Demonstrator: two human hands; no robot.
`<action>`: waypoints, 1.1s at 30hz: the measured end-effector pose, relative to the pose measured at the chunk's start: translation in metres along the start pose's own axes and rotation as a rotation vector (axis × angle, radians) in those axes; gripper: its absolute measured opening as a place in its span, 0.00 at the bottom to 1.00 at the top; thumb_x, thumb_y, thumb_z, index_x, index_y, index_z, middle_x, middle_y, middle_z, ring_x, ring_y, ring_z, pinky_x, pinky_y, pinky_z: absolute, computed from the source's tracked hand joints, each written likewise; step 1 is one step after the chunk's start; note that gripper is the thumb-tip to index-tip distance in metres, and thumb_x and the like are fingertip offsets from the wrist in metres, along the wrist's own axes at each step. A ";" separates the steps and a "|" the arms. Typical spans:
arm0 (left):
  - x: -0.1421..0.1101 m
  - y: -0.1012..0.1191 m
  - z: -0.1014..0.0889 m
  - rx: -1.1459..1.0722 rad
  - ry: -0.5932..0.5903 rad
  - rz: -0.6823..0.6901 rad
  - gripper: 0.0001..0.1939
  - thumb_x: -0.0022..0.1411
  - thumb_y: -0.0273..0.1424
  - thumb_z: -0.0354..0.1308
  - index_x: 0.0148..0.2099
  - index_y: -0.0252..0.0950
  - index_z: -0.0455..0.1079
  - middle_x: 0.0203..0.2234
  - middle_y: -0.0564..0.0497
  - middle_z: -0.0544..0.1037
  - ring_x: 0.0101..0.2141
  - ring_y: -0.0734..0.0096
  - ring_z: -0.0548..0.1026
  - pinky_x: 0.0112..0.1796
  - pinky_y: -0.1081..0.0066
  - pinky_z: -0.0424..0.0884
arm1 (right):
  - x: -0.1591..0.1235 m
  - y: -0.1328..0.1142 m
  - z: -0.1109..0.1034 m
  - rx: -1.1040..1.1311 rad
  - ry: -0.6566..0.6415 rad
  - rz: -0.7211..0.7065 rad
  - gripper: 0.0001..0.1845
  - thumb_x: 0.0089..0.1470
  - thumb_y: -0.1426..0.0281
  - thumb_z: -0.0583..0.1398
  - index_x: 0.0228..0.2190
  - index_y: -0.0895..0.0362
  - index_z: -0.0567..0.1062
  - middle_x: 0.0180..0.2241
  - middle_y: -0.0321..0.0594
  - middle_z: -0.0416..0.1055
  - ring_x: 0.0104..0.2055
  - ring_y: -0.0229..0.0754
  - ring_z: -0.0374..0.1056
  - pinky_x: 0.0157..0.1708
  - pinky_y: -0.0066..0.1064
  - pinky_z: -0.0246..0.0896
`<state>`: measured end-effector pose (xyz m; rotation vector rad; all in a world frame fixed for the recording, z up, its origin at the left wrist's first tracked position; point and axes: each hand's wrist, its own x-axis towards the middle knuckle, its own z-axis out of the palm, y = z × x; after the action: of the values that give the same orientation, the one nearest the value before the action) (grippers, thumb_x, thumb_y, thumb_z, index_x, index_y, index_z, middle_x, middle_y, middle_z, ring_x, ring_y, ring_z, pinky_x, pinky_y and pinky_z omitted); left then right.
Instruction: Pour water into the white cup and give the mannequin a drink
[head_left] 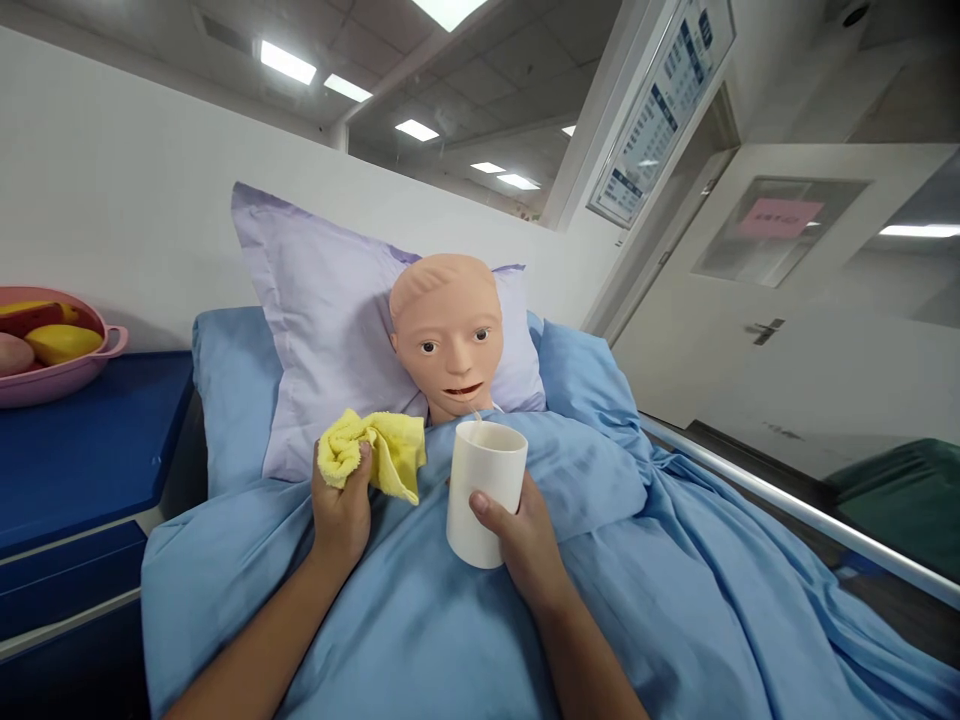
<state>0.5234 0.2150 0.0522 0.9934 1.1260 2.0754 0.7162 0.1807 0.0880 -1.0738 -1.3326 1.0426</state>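
Observation:
A training manikin (448, 335) lies in a bed, its head on a lilac pillow (322, 330) and its body under a blue blanket (637, 600). My left hand (341, 510) is closed on a crumpled yellow cloth (375, 450), held just below and left of the manikin's chin. My right hand (525, 540) grips a white cup (484, 490) upright, right below the manikin's mouth. A thin straw seems to rise from the cup toward the mouth. The cup's contents are hidden.
A blue bedside cabinet (82, 450) stands at the left with a pink bowl (60, 375) of fruit on top. A metal bed rail (787, 505) runs along the right side. Behind it are a white door (787, 330) and a white partition wall (112, 190).

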 end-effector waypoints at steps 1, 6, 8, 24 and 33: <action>0.000 0.000 0.000 -0.002 0.000 0.001 0.24 0.60 0.49 0.65 0.49 0.37 0.73 0.40 0.49 0.78 0.42 0.65 0.76 0.46 0.67 0.72 | 0.000 0.000 0.000 -0.001 0.000 -0.003 0.34 0.45 0.49 0.71 0.48 0.56 0.75 0.41 0.45 0.79 0.40 0.52 0.74 0.34 0.36 0.69; 0.000 0.000 0.000 -0.008 0.002 -0.001 0.24 0.59 0.49 0.65 0.49 0.37 0.73 0.41 0.49 0.78 0.43 0.65 0.76 0.46 0.67 0.73 | 0.000 0.002 -0.001 -0.009 -0.010 -0.023 0.32 0.47 0.50 0.70 0.48 0.55 0.75 0.42 0.44 0.79 0.37 0.49 0.73 0.33 0.36 0.68; 0.000 -0.001 0.000 -0.009 0.002 -0.004 0.24 0.59 0.49 0.65 0.48 0.37 0.73 0.41 0.49 0.78 0.43 0.65 0.76 0.46 0.67 0.72 | 0.001 0.002 -0.001 -0.009 -0.011 -0.029 0.32 0.47 0.50 0.70 0.49 0.54 0.74 0.42 0.44 0.79 0.37 0.48 0.72 0.34 0.36 0.68; 0.001 -0.001 0.000 -0.015 0.010 -0.018 0.25 0.59 0.50 0.65 0.50 0.37 0.73 0.42 0.49 0.79 0.44 0.64 0.76 0.48 0.66 0.72 | 0.000 0.000 0.001 -0.001 -0.001 -0.017 0.33 0.45 0.49 0.71 0.46 0.54 0.74 0.39 0.41 0.77 0.36 0.46 0.71 0.35 0.35 0.67; 0.000 0.001 0.001 0.004 0.001 -0.003 0.26 0.60 0.50 0.65 0.51 0.36 0.73 0.41 0.49 0.78 0.43 0.66 0.76 0.46 0.68 0.72 | 0.000 0.002 -0.001 0.019 -0.011 -0.011 0.32 0.46 0.50 0.71 0.47 0.54 0.73 0.40 0.42 0.77 0.37 0.46 0.71 0.35 0.35 0.68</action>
<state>0.5235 0.2154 0.0531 0.9926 1.1320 2.0721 0.7170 0.1816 0.0858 -1.0469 -1.3334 1.0521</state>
